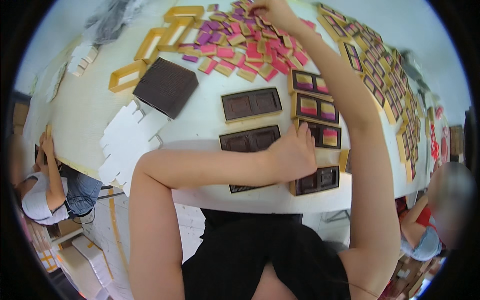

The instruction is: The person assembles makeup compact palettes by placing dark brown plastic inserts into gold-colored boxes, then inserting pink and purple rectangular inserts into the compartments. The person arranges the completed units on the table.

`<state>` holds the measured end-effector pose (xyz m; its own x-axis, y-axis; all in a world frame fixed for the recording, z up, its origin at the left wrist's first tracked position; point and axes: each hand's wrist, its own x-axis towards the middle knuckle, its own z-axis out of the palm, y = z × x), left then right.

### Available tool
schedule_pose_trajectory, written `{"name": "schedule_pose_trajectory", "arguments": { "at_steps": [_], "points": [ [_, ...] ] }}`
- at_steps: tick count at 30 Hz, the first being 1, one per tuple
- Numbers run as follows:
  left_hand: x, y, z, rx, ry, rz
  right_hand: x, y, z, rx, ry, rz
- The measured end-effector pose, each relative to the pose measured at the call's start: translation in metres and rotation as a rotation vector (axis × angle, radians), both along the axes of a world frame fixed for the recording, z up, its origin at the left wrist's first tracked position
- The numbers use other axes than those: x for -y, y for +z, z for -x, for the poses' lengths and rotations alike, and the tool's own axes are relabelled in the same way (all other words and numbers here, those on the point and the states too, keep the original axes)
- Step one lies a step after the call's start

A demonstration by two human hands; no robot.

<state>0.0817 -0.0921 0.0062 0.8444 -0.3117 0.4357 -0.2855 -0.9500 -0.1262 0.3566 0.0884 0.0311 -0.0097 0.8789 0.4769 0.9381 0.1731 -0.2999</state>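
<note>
A white table [82, 112] fills much of the view; 1 seated person [45, 197] at left and 1 other person [425, 240] at right are partly lost toward the dark lens rim. Rows of gold boxes [370, 57] cover the table's far right, too small to show whether anything is printed on them. A heap of pink, purple and gold pieces [235, 40] lies at the top; any lettering there is unreadable. White card sheets [125, 142] lie beside a stack of dark trays [167, 85]. The left forearm covers most of 1 nearer tray. The left hand [294, 156] rests over a two-compartment box [319, 134], hiding its left half; I cannot tell whether the fingers grip anything. The right hand [272, 11], cut off by the top edge, reaches into the heap, its grip unclear. 1 pink-and-gold piece [330, 137] sits in the box's right compartment.
</note>
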Motion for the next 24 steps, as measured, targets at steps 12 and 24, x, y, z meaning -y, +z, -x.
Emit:
{"name": "schedule_pose_trajectory", "arguments": {
  "at_steps": [12,24],
  "points": [
    [0.005,0.005,0.007,0.071,0.043,-0.089,0.311,0.043,0.093,-0.314,0.097,0.251],
    [0.003,-0.004,-0.002,0.344,-0.187,-0.006,0.315,0.019,0.157,0.341,-0.346,0.166]
  ]
}}
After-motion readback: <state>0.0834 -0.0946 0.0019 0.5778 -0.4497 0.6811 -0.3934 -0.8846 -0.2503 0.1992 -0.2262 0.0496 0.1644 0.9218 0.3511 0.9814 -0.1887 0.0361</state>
